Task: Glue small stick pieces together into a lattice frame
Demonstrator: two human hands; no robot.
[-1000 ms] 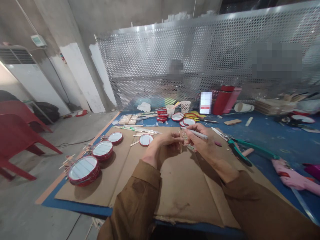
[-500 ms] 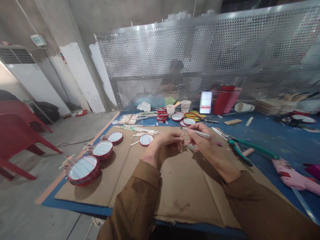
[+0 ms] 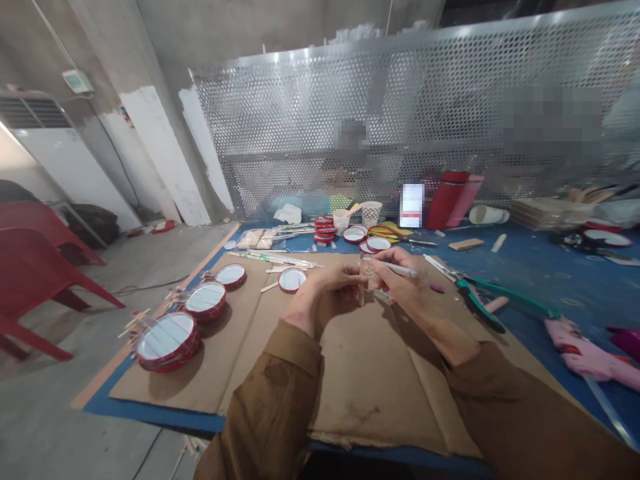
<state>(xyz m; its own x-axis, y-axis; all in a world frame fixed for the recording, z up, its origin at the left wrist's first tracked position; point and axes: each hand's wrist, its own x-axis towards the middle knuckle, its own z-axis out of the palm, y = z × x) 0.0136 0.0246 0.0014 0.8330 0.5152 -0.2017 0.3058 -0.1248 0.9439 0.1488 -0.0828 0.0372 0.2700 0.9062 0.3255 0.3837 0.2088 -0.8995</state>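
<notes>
Two brown sleeves (image 3: 280, 387) enter at the bottom of the frame, resting over a cardboard sheet (image 3: 370, 373) that covers the middle of the worktop (image 3: 540, 267). At centre, the left hand (image 3: 336, 281) pinches a thin wooden stick (image 3: 362, 295) upright between its fingers, while the fingers of the right hand (image 3: 400, 283) close round a slim pale pen-like tool (image 3: 403, 269), its tip at or just beside the stick's top. For a clean result, the stick seems best braced low and firmly, with the tool guided lightly by small finger movements — a hard push could tilt so narrow a piece. Whether the tip touches the wood is too small to tell; the left fingertips are partly hidden, and the right hand covers part of a speckled, plastic-looking patch (image 3: 372, 272) behind the stick. At lower right, a pink glue gun (image 3: 583, 350) is cut off by the frame's edge. Farther back, stacked red lids (image 3: 324, 231) blur together, pixels mask an upright screen (image 3: 412, 205), and beyond the perforated metal panel (image 3: 280, 127) the shapes are indistinct — two patches there are also masked.
</notes>
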